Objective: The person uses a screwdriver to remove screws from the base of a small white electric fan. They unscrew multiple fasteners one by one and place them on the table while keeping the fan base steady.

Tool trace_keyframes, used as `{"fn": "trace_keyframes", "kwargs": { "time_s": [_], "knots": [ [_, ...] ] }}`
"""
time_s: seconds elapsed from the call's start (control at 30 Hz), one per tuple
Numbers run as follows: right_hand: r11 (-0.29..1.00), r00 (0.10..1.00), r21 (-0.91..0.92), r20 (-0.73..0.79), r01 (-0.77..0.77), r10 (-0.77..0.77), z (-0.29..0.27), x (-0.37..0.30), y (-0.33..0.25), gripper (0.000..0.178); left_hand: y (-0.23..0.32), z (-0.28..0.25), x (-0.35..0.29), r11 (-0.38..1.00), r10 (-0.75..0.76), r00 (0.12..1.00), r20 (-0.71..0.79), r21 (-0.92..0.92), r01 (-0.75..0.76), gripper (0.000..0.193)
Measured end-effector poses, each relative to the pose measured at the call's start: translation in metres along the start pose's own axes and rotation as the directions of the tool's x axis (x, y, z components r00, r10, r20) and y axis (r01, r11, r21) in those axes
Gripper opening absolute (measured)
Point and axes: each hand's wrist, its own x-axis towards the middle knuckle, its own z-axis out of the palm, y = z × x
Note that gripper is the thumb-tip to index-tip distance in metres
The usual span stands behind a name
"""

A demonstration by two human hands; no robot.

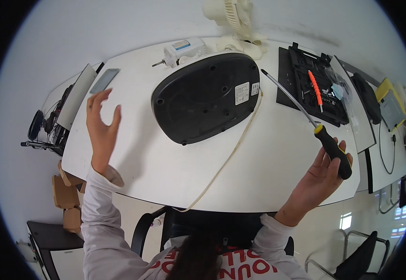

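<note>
In my right hand [317,179] is a long screwdriver [331,147] with a black and yellow handle, its shaft slanting up and left toward the right side of a black base [196,105]. Screw holes and white labels mark the base's dark underside, which faces me. A pale cord [231,156] runs from the base's right side to the front table edge. My left hand [101,128] is raised left of the base, fingers apart and holding nothing. Behind the base lie a white motor housing [184,49] with a metal shaft and a cream fan [235,21].
A black tool case [315,84] lies open at the right, with an orange-handled screwdriver [315,88] on it. A grey phone-like slab [105,80] rests at the table's far left. Cardboard boxes [65,193] stand below on the left; a chair [361,261] is at lower right.
</note>
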Motion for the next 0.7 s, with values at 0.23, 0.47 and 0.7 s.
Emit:
{"fn": "trace_keyframes", "kwargs": {
  "time_s": [0.23,0.47,0.7],
  "knots": [
    [0.998,0.999,-0.052,-0.005,-0.040,0.040,0.017,-0.011,0.013,0.034,0.126,0.034,0.052,0.893,0.443,0.896,-0.032,-0.079,-0.444,0.037],
    [0.998,0.996,-0.067,0.082,-0.019,0.024,0.027,-0.018,0.018,0.038,0.161,0.096,0.069,0.905,0.425,0.904,-0.039,-0.011,-0.426,0.038],
    [0.961,0.961,-0.230,0.262,0.155,-0.092,0.022,-0.022,0.027,0.040,0.161,0.118,0.062,0.914,0.384,0.923,0.016,0.138,-0.383,0.035]
  ]
}}
